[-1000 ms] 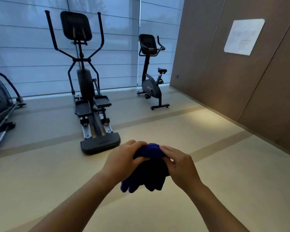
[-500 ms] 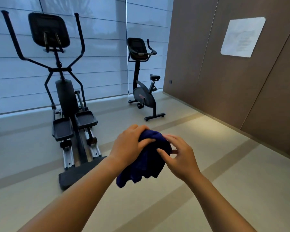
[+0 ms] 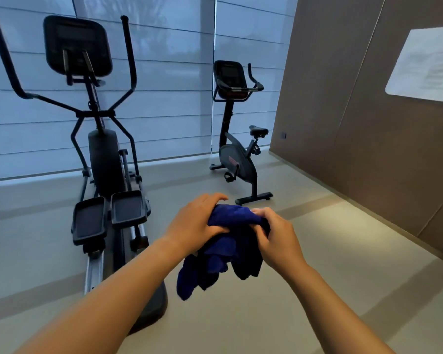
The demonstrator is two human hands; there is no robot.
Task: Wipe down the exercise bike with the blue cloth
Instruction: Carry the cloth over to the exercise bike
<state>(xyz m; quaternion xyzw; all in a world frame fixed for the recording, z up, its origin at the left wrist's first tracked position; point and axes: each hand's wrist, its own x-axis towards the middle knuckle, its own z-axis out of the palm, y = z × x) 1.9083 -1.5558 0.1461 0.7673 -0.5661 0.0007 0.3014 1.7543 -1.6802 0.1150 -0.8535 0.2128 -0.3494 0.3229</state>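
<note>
A black exercise bike (image 3: 237, 139) stands upright by the window at the back, near the brown wall, some way ahead of me. In front of my chest I hold a bunched dark blue cloth (image 3: 223, 254) with both hands. My left hand (image 3: 194, 223) grips its top from the left, fingers curled over the bundle. My right hand (image 3: 274, 235) pinches the cloth from the right. Loose ends of the cloth hang down below my hands. Both hands are well short of the bike.
A large black elliptical trainer (image 3: 100, 154) stands close on my left, its base reaching under my left forearm. Window blinds (image 3: 169, 72) span the back. A brown panelled wall (image 3: 355, 123) with a white sheet (image 3: 424, 65) runs along the right. Beige floor (image 3: 317, 251) lies between me and the bike.
The view has moved forward and to the right; the bike and elliptical loom larger and nearer. My hands keep working the cloth, which hangs lower and looser than before.
</note>
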